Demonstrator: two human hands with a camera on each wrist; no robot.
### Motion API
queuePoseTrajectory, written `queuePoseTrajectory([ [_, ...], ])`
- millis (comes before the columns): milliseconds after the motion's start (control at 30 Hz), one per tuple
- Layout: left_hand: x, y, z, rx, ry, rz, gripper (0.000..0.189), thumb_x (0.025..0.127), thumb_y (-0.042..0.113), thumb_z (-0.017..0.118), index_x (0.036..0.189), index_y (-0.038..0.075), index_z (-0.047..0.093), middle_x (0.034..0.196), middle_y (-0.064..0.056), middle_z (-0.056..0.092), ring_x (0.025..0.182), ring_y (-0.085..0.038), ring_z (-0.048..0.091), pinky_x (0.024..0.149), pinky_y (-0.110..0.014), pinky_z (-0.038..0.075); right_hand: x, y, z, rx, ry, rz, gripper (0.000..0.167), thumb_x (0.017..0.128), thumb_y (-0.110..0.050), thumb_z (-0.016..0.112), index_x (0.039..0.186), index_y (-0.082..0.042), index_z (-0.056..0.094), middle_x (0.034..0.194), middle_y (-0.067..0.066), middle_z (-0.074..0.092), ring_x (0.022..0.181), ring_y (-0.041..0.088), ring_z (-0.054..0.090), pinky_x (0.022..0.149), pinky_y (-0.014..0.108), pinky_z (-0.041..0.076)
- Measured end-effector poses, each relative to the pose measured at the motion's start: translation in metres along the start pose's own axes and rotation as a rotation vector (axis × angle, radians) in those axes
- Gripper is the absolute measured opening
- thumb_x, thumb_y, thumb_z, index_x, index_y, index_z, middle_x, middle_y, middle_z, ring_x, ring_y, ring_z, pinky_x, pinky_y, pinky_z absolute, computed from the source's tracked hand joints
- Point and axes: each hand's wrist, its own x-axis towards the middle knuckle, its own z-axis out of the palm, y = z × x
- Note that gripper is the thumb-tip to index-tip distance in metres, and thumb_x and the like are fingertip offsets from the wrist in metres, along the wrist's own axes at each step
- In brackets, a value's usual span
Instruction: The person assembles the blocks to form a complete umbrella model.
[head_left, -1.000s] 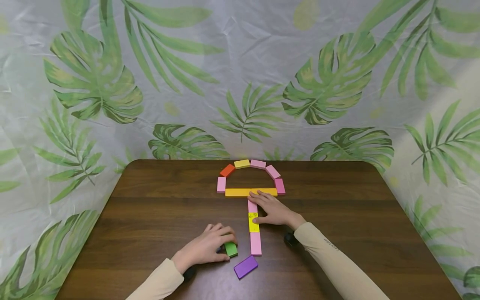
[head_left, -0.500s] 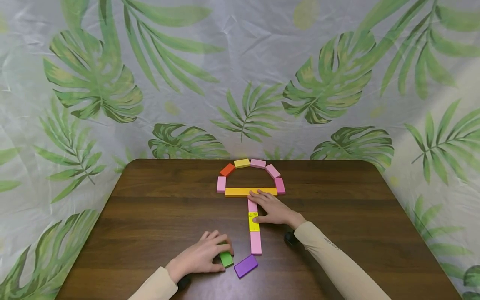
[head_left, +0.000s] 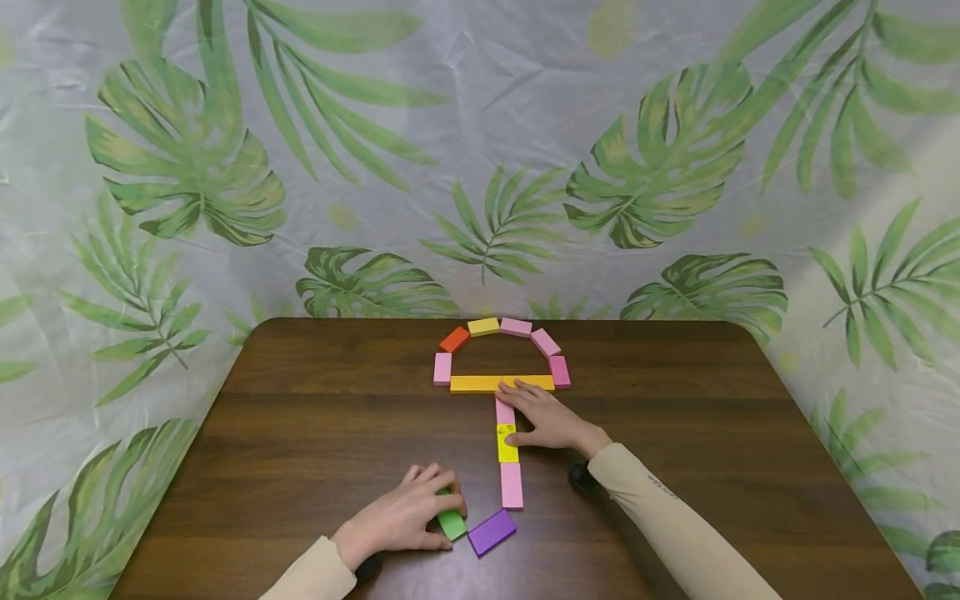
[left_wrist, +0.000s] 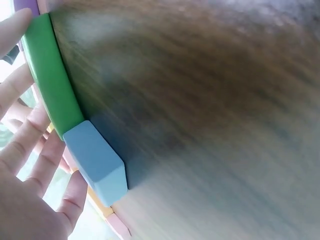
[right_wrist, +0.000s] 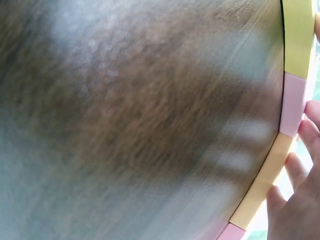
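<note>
My left hand [head_left: 401, 512] pinches a green block [head_left: 453, 525] between thumb and fingers, close to the table. One corner of it is right at the end of a tilted purple block [head_left: 492, 532]. In the left wrist view a light blue block [left_wrist: 97, 162] lies end to end with the green one, by the outer fingers; the hand hides it in the head view. My right hand [head_left: 553, 421] rests on the column of blocks, fingertips on an orange block [head_left: 528, 382] and thumb on a yellow block [head_left: 507, 454], which has a small printed picture.
Above the orange bar, pink, red [head_left: 454, 340] and pale yellow [head_left: 483, 327] blocks form an arch near the table's far edge. A pink block [head_left: 512, 486] ends the column just above the purple one. Behind the brown table [head_left: 300, 433] hangs a leaf-print cloth [head_left: 495, 125].
My left hand has moved slightly left and toward me with the green block, bringing it lower and close to the purple block. My right hand has stayed in place.
</note>
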Motion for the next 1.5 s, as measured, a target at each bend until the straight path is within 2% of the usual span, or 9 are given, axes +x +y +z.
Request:
queuePoseTrajectory([
  [667, 0.0000, 0.0011, 0.0051, -0.008, 0.048, 0.001, 0.032, 0.080, 0.047, 0.072, 0.103, 0.025, 0.065, 0.104, 0.010, 0.050, 0.098, -0.010, 0.043, 0.080, -0.032, 0.031, -0.0009, -0.0016, -0.0007, 0.007, -0.002, 0.018, 0.081, 0.088, -0.047, 0.063, 0.152, -0.010, 0.028, 0.157, 0.008, 0.021, 0.144, 0.031, 0.011, 0.113, 0.049, 0.010],
  [1000, 0.0007, 0.0024, 0.0071, 0.005, 0.057, 0.002, 0.031, 0.081, 0.046, 0.072, 0.103, 0.025, 0.065, 0.105, 0.009, 0.050, 0.100, -0.012, 0.044, 0.084, -0.037, 0.033, -0.0005, 0.0001, 0.0009, 0.002, 0.005, 0.009, 0.081, 0.089, -0.047, 0.062, 0.152, -0.010, 0.027, 0.157, 0.008, 0.021, 0.144, 0.031, 0.011, 0.113, 0.049, 0.009],
  [1500, -0.0031, 0.0007, 0.0047, -0.022, 0.018, 0.027, 0.026, 0.079, 0.033, 0.076, 0.102, 0.028, 0.065, 0.106, 0.010, 0.049, 0.100, -0.011, 0.043, 0.085, -0.040, 0.032, -0.0004, 0.0000, 0.0014, -0.004, 0.001, 0.014, 0.081, 0.089, -0.047, 0.062, 0.152, -0.010, 0.027, 0.157, 0.007, 0.020, 0.144, 0.031, 0.011, 0.113, 0.049, 0.009],
])
